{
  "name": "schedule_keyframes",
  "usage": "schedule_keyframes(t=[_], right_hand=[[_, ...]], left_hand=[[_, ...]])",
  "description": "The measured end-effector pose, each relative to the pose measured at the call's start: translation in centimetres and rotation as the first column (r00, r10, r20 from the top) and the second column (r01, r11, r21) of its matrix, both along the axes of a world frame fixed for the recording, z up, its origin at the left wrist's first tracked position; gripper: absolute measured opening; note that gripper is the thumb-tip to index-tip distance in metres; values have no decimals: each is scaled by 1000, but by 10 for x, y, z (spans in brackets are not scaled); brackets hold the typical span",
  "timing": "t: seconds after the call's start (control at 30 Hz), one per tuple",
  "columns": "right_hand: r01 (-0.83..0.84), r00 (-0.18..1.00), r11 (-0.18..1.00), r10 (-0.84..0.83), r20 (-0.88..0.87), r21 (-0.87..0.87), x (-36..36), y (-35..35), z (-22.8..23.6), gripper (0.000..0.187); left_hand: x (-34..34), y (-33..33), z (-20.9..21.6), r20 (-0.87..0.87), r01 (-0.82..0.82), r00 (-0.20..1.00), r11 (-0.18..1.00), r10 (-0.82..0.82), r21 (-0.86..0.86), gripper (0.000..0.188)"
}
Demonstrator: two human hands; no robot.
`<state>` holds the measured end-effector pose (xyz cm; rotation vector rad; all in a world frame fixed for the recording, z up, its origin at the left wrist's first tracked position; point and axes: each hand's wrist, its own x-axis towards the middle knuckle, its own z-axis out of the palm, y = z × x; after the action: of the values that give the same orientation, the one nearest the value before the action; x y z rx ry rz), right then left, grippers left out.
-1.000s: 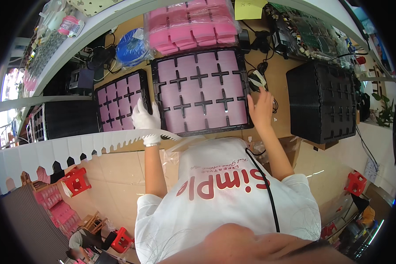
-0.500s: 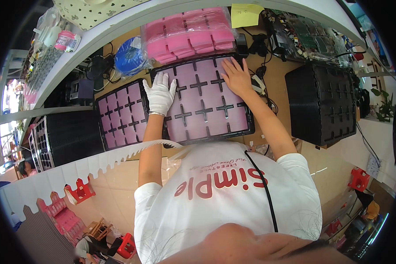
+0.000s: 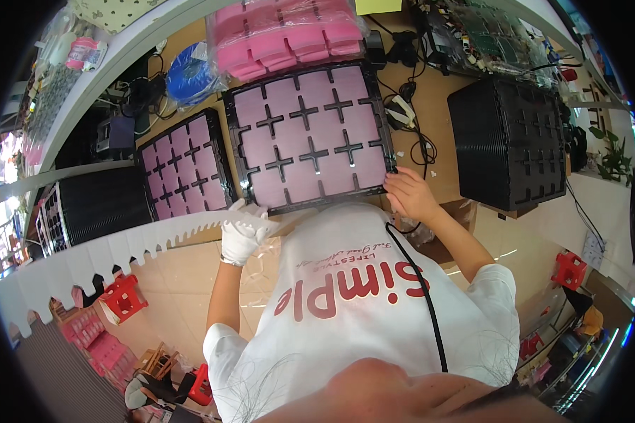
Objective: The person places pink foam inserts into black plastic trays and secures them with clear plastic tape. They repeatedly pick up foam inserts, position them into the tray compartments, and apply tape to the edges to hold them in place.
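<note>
A black tray (image 3: 314,144) lies before me, its lilac sheets divided by black cross-shaped ribs. At its near left corner is my left hand (image 3: 243,234) in a white glove, fingers bent and closed about the edge, the undersides hidden. My bare right hand (image 3: 410,194) grips the near right corner, its fingers pressed together on the black rim. Beside that tray on the left rests a similar tray (image 3: 183,168) with lilac sheets.
Pink foam pieces in clear plastic (image 3: 282,42) and a blue reel (image 3: 190,74) lie behind. Stacks of black trays stand at the right (image 3: 508,144) and the left (image 3: 102,204). Cables (image 3: 423,144) run beside the middle tray. A white toothed strip (image 3: 130,243) crosses the left front.
Both hands have come back from the tray's upper surface and sides to its near corners. The view has shifted slightly; the trays appear to stay put.
</note>
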<state>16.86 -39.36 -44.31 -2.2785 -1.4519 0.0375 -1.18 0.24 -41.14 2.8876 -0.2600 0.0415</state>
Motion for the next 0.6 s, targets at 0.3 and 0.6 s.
schedule_keyframes(t=[0.3, 0.6], right_hand=[[566, 742, 816, -440, -505, 120, -3, 19, -22, 51], [662, 586, 748, -561, -585, -54, -2, 23, -69, 65]], left_hand=[[-16, 7, -56, -246, -782, 561, 410, 790, -469, 32], [5, -12, -38, -516, -690, 528, -12, 675, -724, 45]])
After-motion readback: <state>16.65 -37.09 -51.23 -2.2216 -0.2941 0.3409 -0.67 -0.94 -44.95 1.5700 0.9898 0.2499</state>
